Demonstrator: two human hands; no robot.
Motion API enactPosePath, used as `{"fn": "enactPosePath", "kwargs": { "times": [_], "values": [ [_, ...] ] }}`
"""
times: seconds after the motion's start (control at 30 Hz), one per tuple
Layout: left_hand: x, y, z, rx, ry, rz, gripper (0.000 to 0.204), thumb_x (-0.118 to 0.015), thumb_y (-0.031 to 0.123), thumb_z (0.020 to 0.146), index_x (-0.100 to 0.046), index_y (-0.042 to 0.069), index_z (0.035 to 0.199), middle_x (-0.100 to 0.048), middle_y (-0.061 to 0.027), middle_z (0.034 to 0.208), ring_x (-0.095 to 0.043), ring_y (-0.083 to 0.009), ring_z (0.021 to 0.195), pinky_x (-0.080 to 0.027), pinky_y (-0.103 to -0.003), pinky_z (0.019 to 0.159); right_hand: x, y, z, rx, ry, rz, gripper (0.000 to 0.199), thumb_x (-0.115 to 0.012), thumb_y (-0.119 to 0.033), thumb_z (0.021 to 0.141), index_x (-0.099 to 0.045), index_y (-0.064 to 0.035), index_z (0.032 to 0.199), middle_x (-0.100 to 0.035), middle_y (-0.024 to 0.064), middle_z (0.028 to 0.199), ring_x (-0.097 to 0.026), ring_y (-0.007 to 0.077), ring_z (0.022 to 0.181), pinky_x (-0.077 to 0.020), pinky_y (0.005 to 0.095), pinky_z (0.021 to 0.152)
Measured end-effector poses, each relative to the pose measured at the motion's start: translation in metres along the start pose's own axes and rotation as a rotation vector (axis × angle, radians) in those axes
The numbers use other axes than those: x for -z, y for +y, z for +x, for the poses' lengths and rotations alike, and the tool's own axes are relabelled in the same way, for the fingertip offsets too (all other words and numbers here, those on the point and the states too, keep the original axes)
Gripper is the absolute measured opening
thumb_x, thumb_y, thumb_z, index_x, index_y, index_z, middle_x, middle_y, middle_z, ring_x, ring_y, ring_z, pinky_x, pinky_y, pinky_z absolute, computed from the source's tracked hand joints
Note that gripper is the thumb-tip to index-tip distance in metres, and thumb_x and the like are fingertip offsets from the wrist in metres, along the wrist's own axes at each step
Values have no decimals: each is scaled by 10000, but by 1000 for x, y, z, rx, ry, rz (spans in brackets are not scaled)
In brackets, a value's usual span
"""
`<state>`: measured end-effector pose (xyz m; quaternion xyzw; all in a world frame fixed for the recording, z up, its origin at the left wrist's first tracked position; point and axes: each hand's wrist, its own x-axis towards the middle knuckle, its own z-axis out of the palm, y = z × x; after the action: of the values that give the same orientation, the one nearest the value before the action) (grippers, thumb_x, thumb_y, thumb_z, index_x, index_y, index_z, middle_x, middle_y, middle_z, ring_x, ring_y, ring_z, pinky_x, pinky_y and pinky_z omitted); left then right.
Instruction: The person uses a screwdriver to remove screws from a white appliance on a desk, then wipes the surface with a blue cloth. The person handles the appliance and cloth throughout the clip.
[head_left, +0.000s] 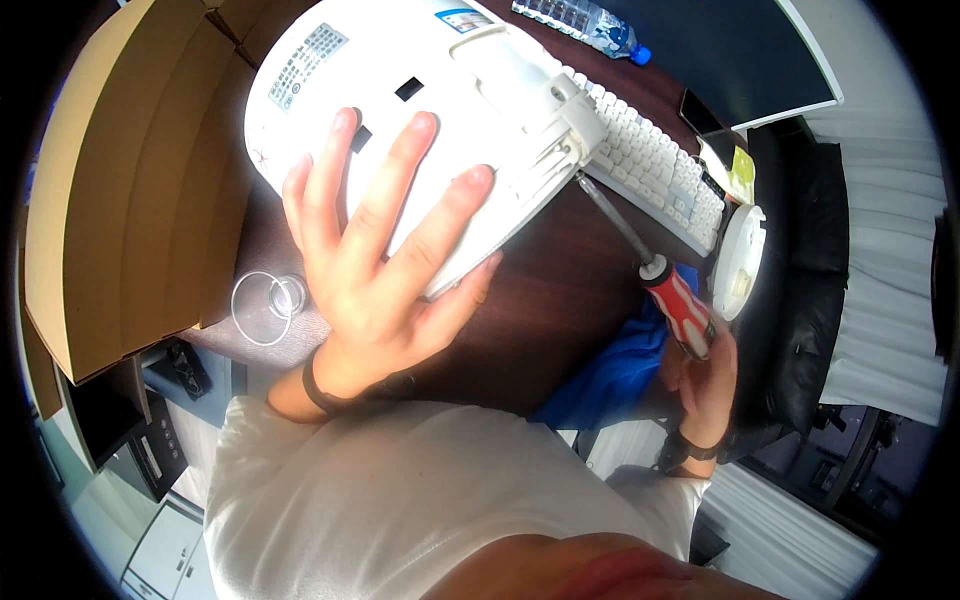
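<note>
A white rounded appliance [400,60], which looks like a rice cooker, lies on its side on the dark table. Spread across its shell, my left hand [370,250] steadies it with the thumb at the lower rim. My right hand [705,375] is closed round the red and grey handle of a screwdriver [672,298]. The shaft points up and left, and its tip is at or very near the hinge part [572,140] at the appliance's end; whether it sits in a screw is too small to tell.
Left of the appliance are cardboard boxes [130,190] and a clear glass [268,308]. Beyond it are a white keyboard [650,160], a water bottle [590,28] and a monitor [740,60]. A white oval part [740,262] and a blue cloth [620,365] lie by my right hand.
</note>
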<state>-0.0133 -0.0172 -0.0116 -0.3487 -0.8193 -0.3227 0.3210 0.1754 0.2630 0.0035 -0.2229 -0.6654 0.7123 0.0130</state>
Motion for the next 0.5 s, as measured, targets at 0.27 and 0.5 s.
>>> {"fn": "enactPosePath", "kwargs": {
  "times": [0.27,0.5],
  "values": [
    [0,1,0,-1,1,-7,546,-721,249,635,-638,83,1149,-533,-223,1281,-399,-458,1252,-234,-555,1033,-18,-13,1,-167,0,165,446,-436,-407,939,-442,-33,1181,-484,35,614,-418,106,405,-335,219,405],
    [-1,-1,0,0,8,-6,547,-722,252,636,-640,82,1149,-533,-223,1281,-400,-459,1251,-232,-552,1032,-17,-3,-3,75,59,-222,308,-500,-252,894,-496,-17,1092,-569,55,719,-460,107,451,-323,206,416]
  ]
}}
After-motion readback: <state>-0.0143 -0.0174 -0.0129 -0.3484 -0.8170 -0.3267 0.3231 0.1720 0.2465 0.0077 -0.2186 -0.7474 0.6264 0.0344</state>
